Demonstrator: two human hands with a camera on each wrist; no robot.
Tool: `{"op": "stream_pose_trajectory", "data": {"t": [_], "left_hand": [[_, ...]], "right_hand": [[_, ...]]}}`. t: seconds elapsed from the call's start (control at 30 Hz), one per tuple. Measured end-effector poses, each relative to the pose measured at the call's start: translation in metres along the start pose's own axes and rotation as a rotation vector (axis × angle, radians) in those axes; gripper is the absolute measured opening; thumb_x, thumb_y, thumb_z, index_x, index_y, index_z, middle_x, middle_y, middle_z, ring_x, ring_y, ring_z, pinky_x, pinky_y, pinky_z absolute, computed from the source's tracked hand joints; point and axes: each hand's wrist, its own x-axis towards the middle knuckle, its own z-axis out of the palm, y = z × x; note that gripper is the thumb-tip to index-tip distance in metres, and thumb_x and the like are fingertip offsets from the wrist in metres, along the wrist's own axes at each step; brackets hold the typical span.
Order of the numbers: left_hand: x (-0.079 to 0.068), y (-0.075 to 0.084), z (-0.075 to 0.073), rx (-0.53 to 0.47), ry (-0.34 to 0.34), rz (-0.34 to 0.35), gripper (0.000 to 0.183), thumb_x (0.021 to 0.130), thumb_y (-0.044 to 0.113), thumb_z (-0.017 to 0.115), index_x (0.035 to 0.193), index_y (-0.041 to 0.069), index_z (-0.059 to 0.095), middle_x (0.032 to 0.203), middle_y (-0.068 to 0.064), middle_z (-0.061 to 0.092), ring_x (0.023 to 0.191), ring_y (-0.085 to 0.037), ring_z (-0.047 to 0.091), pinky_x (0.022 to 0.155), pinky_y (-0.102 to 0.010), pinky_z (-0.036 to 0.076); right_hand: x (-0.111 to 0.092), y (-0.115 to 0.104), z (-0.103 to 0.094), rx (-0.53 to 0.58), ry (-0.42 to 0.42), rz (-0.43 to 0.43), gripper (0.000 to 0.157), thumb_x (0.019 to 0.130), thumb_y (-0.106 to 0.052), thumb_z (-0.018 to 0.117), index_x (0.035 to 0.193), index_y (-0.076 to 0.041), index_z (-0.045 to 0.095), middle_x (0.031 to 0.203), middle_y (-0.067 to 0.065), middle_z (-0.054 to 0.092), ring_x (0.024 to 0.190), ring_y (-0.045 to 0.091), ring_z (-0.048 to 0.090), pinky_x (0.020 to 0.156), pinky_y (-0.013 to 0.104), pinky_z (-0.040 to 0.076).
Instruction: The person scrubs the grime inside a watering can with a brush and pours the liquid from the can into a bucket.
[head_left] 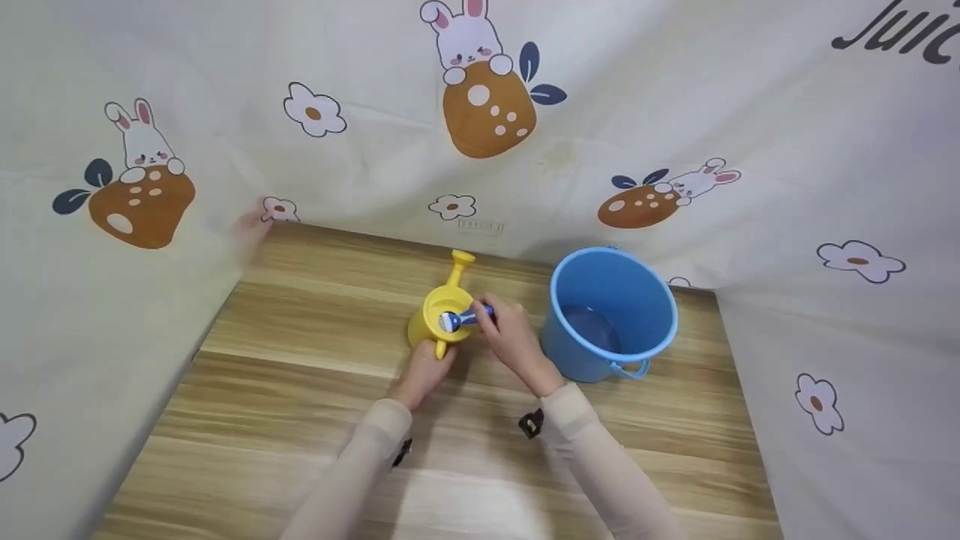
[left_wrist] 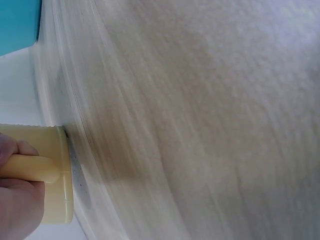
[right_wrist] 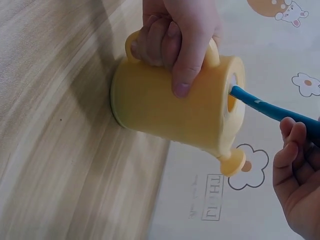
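Observation:
A yellow watering can stands on the wooden surface, its spout pointing away from me. My left hand grips its handle; in the right wrist view the fingers curl through the handle and the thumb lies along the can's side. My right hand holds a blue-handled brush between thumb and fingers. Its whitish head is at the can's top opening; in the right wrist view the brush's far end enters the opening. How deep it reaches is hidden. The left wrist view catches only part of the left hand and can.
Just right of my right hand stands a blue bucket with a small amount of what looks like water at its bottom. A white cloth printed with rabbits and flowers walls in the back and both sides of the wooden surface.

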Motion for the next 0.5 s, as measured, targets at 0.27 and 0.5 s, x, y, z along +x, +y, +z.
{"op": "stream_pose_trajectory", "data": {"t": [0.27,0.5], "left_hand": [[-0.001,0.001,0.000,0.013,0.003,0.018,0.032,0.093,0.013,0.059,0.064,0.015,0.043,0.057,0.007,0.038,0.052,-0.010,0.040,0.052,-0.026,0.036],[-0.001,0.001,0.000,0.015,-0.002,0.024,0.027,0.094,0.013,0.058,0.069,0.013,0.048,0.060,0.006,0.040,0.055,-0.010,0.041,0.055,-0.026,0.037]], "right_hand": [[0.000,-0.001,0.006,0.009,-0.008,0.005,0.022,0.103,-0.021,0.052,0.096,-0.005,0.065,0.065,-0.001,0.053,0.057,0.007,0.047,0.054,0.020,0.040],[-0.002,0.001,0.014,-0.030,-0.058,-0.011,0.021,0.104,-0.024,0.051,0.098,-0.007,0.064,0.070,0.001,0.057,0.059,0.007,0.046,0.056,0.020,0.039]]}}
